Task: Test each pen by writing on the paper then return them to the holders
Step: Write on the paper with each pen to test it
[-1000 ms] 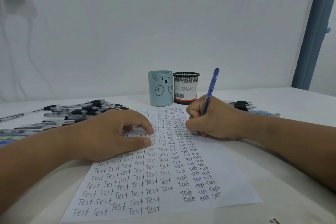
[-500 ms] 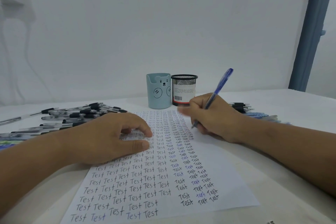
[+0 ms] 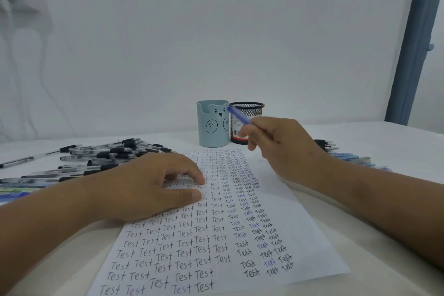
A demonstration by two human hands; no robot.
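**Blue pen up in my right hand**

The pen is blue and see-through, and it looks a bit blurry. I pinch it in the curled fingers of my right hand. It is off the paper, up in the air. Its far end points up and to the left, in front of the two cups. I cannot see its tip.

The paper lies flat on the table in front of me. It is full of rows of the word "Test", most in black and some in blue. The words are big near me and tiny at the far end.

My left hand rests on the left side of the paper. Its fingers are bent a little, with the fingertips and thumb pressing down on the sheet. It holds nothing.

Just past the paper stand a blue cup with a bear face and a black mesh cup. They touch side by side.

A big pile of black pens lies to the left. A few black and blue pens lie to the right, behind my right arm.
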